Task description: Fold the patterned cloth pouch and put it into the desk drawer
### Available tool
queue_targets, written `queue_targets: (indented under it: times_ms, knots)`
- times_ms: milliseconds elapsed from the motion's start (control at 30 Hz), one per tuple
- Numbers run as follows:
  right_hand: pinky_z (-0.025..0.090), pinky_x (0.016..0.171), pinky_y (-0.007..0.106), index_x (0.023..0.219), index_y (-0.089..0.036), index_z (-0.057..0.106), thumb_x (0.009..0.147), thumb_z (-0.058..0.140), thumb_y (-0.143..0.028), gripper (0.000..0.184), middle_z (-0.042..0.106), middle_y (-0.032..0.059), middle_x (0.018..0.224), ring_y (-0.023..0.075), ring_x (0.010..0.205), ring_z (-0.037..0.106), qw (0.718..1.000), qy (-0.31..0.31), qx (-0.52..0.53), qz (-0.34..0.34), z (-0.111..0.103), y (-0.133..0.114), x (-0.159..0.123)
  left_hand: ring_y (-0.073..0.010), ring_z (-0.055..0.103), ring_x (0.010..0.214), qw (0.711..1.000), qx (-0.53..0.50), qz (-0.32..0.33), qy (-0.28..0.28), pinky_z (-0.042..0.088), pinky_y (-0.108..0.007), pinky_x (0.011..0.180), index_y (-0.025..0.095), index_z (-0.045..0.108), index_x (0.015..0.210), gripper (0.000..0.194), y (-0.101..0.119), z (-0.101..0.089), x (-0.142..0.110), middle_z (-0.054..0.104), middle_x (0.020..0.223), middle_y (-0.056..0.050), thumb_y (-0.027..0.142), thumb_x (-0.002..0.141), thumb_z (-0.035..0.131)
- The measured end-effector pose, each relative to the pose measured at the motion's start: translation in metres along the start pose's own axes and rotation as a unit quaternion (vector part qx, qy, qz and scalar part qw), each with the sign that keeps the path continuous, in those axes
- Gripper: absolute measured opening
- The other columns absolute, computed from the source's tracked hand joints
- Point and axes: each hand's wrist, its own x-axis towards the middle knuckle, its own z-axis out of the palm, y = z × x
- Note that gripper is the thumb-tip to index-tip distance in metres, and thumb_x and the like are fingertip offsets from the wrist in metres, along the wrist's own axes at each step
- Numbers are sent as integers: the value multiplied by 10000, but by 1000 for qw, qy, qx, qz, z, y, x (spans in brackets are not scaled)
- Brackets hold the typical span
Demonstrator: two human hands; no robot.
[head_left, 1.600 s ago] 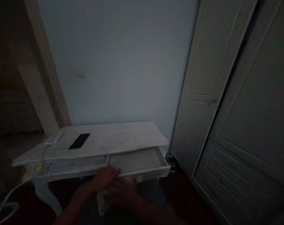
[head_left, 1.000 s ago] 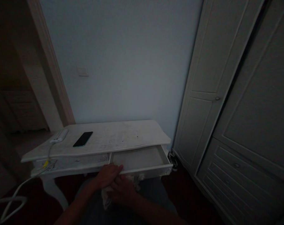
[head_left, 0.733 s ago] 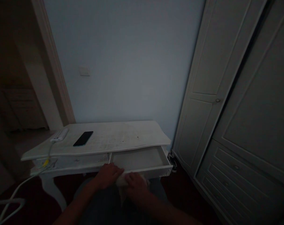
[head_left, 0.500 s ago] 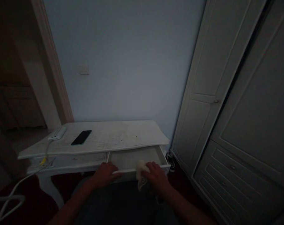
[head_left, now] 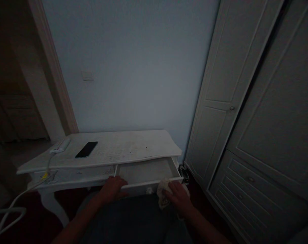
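Note:
A white drawer (head_left: 146, 171) is pulled out of a white table (head_left: 133, 142). My left hand (head_left: 113, 189) grips the drawer at its front left corner, fingers over the edge. In my right hand (head_left: 178, 196) is a pale cloth (head_left: 162, 195), bunched and pressed against the right end of the drawer's front. A round knob (head_left: 149, 190) shows on the drawer front between my hands. The inside of the drawer is bare apart from faint marks.
On the tabletop lie a dark phone (head_left: 87, 149) and a white power strip (head_left: 60, 145), whose cable (head_left: 16, 200) hangs down at the left. A tall wardrobe (head_left: 215, 118) stands at the right. A dark object (head_left: 184, 173) sits on the floor beside the table.
My right hand has moved right along the drawer front with the cloth, uncovering the knob. My left hand stays at the left corner.

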Motion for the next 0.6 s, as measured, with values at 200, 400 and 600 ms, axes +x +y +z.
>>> queue_targets:
  times_ms: [200, 400, 600]
  knots:
    - [488, 874, 379, 1149, -290, 731, 985, 709, -290, 165, 701, 93, 1138, 244, 990, 606, 999, 2, 29, -33, 1, -19, 32, -346, 684, 1190, 1000, 22, -2, -16, 447, -464, 1022, 292, 766, 1208, 364, 3, -4, -1, 777, 1243, -108, 492, 922, 664]
    - [479, 927, 400, 1199, -298, 736, 942, 746, -245, 263, 687, 112, 1216, 279, 1093, 600, 999, -34, -23, 21, -36, 35, 0, -354, 691, 1184, 1000, 20, -5, -18, 452, -459, 1008, 273, 764, 1214, 374, 5, -6, 0, 782, 1227, -111, 486, 921, 669]
    - [469, 908, 406, 1126, -275, 729, 936, 754, -275, 191, 687, 105, 1173, 271, 1034, 594, 999, -18, -30, 18, -24, 38, -22, -345, 696, 1176, 1000, 17, -7, -11, 458, -439, 1004, 275, 766, 1192, 366, 4, -5, -1, 783, 1206, -108, 506, 923, 674]
